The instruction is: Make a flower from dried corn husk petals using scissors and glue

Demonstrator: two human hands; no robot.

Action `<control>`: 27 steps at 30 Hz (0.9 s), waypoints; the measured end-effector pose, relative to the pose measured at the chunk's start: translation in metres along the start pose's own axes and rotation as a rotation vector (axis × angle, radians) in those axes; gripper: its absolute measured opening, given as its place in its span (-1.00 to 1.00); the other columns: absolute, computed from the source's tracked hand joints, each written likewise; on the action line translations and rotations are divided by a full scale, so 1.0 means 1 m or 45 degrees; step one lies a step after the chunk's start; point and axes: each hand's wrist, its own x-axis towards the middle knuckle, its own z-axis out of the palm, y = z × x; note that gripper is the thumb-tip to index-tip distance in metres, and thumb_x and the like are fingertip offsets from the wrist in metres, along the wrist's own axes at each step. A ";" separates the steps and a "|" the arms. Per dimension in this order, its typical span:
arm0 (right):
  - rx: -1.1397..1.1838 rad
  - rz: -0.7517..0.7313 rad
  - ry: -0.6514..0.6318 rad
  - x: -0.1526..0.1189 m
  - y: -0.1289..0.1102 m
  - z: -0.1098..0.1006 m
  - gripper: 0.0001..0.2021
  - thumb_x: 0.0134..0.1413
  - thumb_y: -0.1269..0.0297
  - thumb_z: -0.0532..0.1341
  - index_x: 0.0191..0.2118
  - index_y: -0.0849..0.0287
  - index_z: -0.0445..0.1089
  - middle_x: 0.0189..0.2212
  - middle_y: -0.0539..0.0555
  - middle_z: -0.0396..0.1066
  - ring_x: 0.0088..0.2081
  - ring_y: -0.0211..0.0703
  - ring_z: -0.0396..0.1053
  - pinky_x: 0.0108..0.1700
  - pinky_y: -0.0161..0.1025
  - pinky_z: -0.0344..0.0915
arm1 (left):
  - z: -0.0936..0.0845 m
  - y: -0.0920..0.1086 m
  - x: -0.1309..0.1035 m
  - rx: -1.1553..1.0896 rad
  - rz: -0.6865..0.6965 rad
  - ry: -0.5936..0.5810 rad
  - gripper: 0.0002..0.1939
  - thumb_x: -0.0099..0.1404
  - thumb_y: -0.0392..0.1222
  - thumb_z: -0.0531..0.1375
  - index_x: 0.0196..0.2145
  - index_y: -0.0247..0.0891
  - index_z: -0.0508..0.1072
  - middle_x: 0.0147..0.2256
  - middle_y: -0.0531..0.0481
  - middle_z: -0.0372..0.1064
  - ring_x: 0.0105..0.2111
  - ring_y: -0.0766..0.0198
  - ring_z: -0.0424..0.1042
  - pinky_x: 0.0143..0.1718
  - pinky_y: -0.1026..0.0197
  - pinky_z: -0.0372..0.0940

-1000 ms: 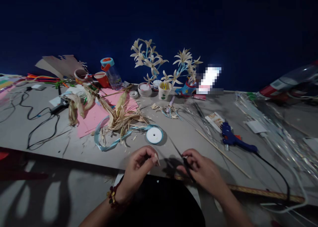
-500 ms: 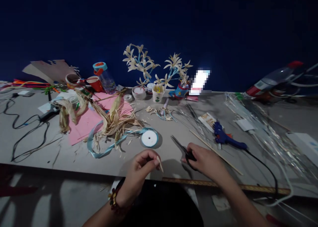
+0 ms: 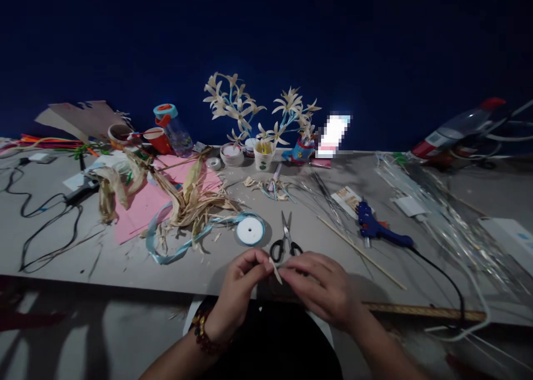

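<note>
Left hand (image 3: 241, 280) has a pale strip (image 3: 277, 273) pinched over the table's (image 3: 166, 277) near edge; right hand (image 3: 322, 285) is just beside it, can't tell if it's gripping. White cup (image 3: 263, 163) has yellow stuff inside, little bowl (image 3: 232, 161) something whitish.

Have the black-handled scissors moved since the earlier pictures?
Yes: from the right hand, the scissors went leftward onto the table, nearer the ribbon spool.

Faces a wall (image 3: 266, 30) — deep blue, dimly lit. Has a grey table (image 3: 145, 266) along it, shadowed grey floor (image 3: 135, 333) below.
</note>
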 end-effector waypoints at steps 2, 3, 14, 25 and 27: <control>-0.026 -0.069 0.011 0.008 -0.002 0.004 -0.81 0.32 0.48 0.16 -0.12 0.13 0.50 -0.32 0.06 0.59 -0.29 -0.18 0.49 -0.20 -0.25 0.41 | 0.001 -0.001 -0.001 -0.005 -0.007 -0.013 -0.83 0.18 -0.22 0.34 -0.47 -0.29 0.43 -0.43 0.06 0.30 -0.41 0.34 0.22 -0.32 0.31 0.16; -0.014 -0.076 0.024 0.010 -0.003 0.006 -0.82 0.32 0.48 0.17 -0.15 0.13 0.51 -0.34 0.05 0.60 -0.31 -0.19 0.48 -0.22 -0.25 0.41 | 0.001 -0.001 -0.002 0.003 -0.012 -0.024 -0.83 0.19 -0.22 0.33 -0.47 -0.29 0.42 -0.43 0.06 0.29 -0.41 0.34 0.21 -0.33 0.31 0.16; 0.840 0.776 0.366 -0.006 -0.024 0.037 -0.93 0.23 0.40 0.26 -0.30 0.10 0.42 -0.39 0.03 0.48 -0.31 -0.15 0.48 -0.26 -0.24 0.44 | -0.005 0.012 -0.010 0.698 0.460 -0.155 -0.86 0.37 -0.21 0.21 -0.35 -0.25 0.51 -0.35 -0.05 0.45 -0.27 0.18 0.41 -0.17 0.18 0.29; -0.031 0.651 -0.382 -0.039 0.029 0.025 -0.77 0.22 0.37 0.24 -0.02 0.11 0.49 0.03 0.24 0.48 0.07 0.12 0.40 0.07 0.11 0.38 | -0.012 0.002 0.000 0.123 0.065 -0.010 -0.82 0.25 -0.13 0.35 -0.38 -0.29 0.48 -0.50 0.07 0.38 -0.45 0.34 0.33 -0.32 0.29 0.26; -0.116 0.676 -0.371 -0.049 0.032 0.015 -0.78 0.22 0.36 0.23 -0.04 0.11 0.50 0.00 0.23 0.49 0.02 0.12 0.42 0.02 0.09 0.40 | -0.013 0.000 0.001 0.094 0.041 -0.034 -0.83 0.25 -0.14 0.34 -0.37 -0.29 0.48 -0.50 0.07 0.39 -0.45 0.34 0.33 -0.32 0.28 0.25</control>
